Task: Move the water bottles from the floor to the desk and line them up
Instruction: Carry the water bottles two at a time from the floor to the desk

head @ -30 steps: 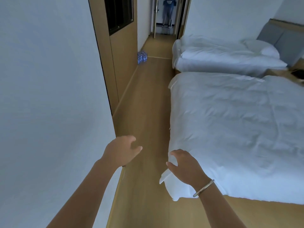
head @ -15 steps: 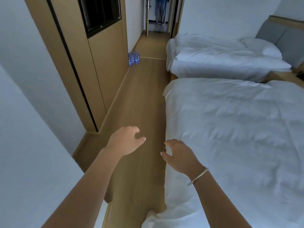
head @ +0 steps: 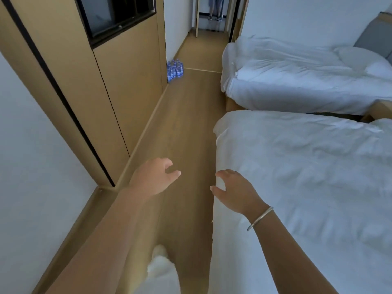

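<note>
A cluster of several water bottles with blue labels stands on the wooden floor far ahead, against the corner of the wooden wall panel. My left hand and my right hand are raised in front of me over the floor, fingers loosely curled, holding nothing. Both hands are far from the bottles. A metal bangle sits on my right wrist. No desk shows in this view.
A wooden wall panel with a dark screen lines the left side. Two beds with white bedding, the near bed and the far bed, fill the right. The floor aisle runs between them toward a doorway where a person's legs stand.
The view has advanced down the aisle past the white wall on the left; the bottles appear closer and larger. Both hands stay raised and empty.
</note>
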